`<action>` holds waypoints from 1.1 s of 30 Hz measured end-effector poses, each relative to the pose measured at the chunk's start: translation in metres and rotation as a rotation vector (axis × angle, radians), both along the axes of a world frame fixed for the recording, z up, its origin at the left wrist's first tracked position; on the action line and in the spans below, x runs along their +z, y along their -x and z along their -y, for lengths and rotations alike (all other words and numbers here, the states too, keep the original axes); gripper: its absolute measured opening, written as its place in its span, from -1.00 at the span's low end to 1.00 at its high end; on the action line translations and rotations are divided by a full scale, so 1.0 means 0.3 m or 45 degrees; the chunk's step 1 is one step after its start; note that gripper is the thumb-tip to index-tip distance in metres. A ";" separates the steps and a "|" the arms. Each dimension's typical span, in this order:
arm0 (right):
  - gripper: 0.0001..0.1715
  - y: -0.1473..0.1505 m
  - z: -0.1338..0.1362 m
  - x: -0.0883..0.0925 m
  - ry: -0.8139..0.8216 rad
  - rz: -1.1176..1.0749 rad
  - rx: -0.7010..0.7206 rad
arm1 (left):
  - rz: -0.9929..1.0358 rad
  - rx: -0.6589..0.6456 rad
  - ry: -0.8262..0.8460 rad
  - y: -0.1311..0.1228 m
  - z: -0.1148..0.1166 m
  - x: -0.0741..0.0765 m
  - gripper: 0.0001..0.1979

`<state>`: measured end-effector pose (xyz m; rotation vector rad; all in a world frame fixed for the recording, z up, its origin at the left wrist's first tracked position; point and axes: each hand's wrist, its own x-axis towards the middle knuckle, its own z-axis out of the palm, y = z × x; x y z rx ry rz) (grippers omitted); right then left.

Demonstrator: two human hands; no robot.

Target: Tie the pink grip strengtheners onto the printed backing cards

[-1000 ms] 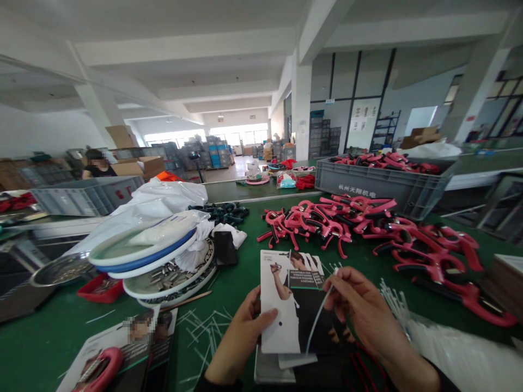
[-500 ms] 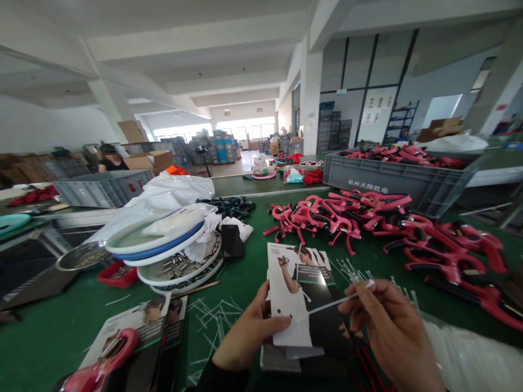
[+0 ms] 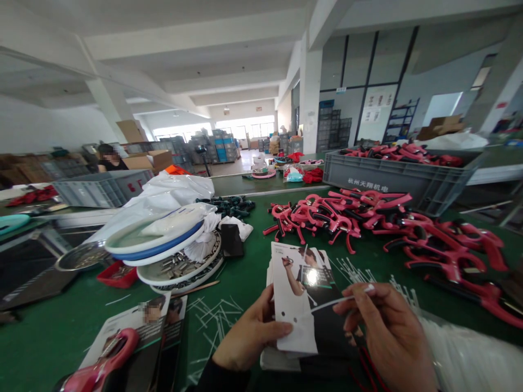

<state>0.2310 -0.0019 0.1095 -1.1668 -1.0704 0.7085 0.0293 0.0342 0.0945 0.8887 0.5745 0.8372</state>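
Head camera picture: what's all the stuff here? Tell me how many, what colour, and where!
printed card: one, white and black, held up in the middle
cable tie: one, white, over the printed card
loose cable ties: many, white, scattered on the workbench
workbench: one, green, under everything nearby
clamps: many, pink-red and black, piled on the right
clamp crate: one, grey, behind the clamps
plastic crate: one, grey, back left
round trays: stacked, white and blue, left of the middle
packaged clamp: one, pink-red, bottom left
co-worker: one, dark top, far back left
left hand: one, holding the printed card
right hand: one, pinching the cable tie
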 end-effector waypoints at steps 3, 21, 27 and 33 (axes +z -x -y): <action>-0.78 0.011 0.007 0.004 -0.012 0.004 0.012 | 0.007 0.012 0.016 -0.003 0.003 0.005 -0.23; -0.68 0.015 0.007 -0.059 0.284 -0.507 0.246 | -0.329 -0.116 -0.117 -0.033 0.014 0.017 -0.65; -0.63 0.009 0.016 -0.053 0.327 -0.392 0.293 | -0.575 -0.121 -0.232 -0.027 0.023 0.031 -0.78; -0.55 -0.016 0.022 -0.072 0.330 -0.075 0.269 | -0.448 -0.100 -0.111 -0.016 0.013 0.022 -0.82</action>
